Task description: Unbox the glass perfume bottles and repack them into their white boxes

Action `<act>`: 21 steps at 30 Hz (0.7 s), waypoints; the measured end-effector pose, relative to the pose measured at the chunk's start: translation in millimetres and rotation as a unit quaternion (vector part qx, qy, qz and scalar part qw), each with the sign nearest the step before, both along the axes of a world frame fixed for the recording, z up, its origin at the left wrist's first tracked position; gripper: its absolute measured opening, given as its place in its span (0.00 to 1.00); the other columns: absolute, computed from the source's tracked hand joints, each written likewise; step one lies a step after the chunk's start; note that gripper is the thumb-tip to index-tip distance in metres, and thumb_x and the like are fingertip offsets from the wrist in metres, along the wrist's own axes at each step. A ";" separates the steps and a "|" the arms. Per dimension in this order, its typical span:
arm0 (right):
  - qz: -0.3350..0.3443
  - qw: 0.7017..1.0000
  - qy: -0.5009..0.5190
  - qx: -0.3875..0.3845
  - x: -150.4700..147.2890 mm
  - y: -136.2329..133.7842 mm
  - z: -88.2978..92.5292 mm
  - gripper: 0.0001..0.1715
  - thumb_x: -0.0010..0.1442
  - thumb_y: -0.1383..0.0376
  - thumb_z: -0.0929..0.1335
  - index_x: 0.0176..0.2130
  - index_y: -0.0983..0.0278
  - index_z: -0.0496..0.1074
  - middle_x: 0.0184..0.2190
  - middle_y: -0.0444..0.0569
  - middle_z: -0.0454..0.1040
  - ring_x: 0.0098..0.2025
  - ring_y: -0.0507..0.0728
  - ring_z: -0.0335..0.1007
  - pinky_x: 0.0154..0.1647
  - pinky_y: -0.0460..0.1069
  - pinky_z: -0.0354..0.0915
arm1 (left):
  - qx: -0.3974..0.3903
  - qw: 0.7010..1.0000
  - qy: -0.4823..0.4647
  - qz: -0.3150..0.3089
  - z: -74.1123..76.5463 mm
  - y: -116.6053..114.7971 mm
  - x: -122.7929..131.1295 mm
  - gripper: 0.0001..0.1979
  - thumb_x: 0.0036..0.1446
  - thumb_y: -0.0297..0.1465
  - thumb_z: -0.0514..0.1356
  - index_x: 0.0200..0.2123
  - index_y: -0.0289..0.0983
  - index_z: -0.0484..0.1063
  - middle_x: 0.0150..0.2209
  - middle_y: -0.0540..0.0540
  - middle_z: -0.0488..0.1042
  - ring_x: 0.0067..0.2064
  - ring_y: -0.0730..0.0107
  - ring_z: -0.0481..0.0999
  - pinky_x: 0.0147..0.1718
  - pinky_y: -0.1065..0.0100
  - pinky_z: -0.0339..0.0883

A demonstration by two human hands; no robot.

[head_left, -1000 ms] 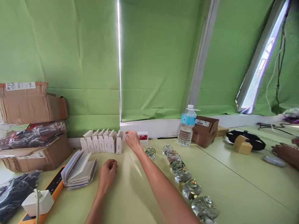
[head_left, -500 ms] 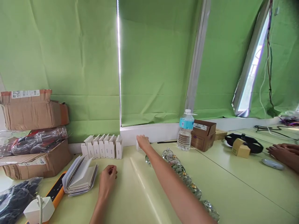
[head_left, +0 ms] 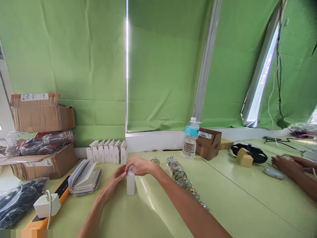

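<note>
A narrow white box (head_left: 130, 184) stands upright on the table in front of me. My right hand (head_left: 138, 166) grips it at the top, fingers bent over the upper end. From the other side, my left hand (head_left: 118, 175) meets the box near the same end with fingers drawn together; the exact contact is partly hidden. Just behind my right wrist sits one clear glass ornament (head_left: 155, 160). A row of similar glass ornaments (head_left: 179, 175) runs along my right forearm, which covers part of it. Several white boxes (head_left: 109, 152) stand in a line by the wall.
Flattened white cartons (head_left: 85, 180) lie left, beside an orange power strip (head_left: 64, 195) with a white plug (head_left: 47, 205). Brown cardboard boxes (head_left: 41, 114) are stacked behind. A water bottle (head_left: 190, 142) and brown box (head_left: 208, 143) stand back right. Another person's hands (head_left: 288, 165) rest far right.
My right hand has come back from near the wall, bringing the white box towards me. My left hand has moved up and right to meet it. The view has shifted slightly.
</note>
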State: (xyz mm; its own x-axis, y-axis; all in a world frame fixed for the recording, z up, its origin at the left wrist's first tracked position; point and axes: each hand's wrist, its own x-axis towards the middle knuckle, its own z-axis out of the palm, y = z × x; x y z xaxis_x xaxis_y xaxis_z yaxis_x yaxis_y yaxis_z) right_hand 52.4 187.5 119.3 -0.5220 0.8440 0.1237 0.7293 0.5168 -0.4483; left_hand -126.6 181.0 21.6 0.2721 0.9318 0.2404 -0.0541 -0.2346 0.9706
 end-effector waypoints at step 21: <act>-0.137 0.962 0.205 -0.116 40.4 -24.9 -29.6 0.35 0.50 0.67 0.66 0.58 0.64 0.63 0.35 0.49 0.76 0.32 0.55 0.74 0.23 0.43 0.65 | 0.126 0.964 0.205 0.116 16.0 -29.0 62.3 0.29 0.42 0.46 0.68 0.47 0.41 0.68 0.36 0.47 0.76 0.36 0.58 0.74 0.33 0.64 0.67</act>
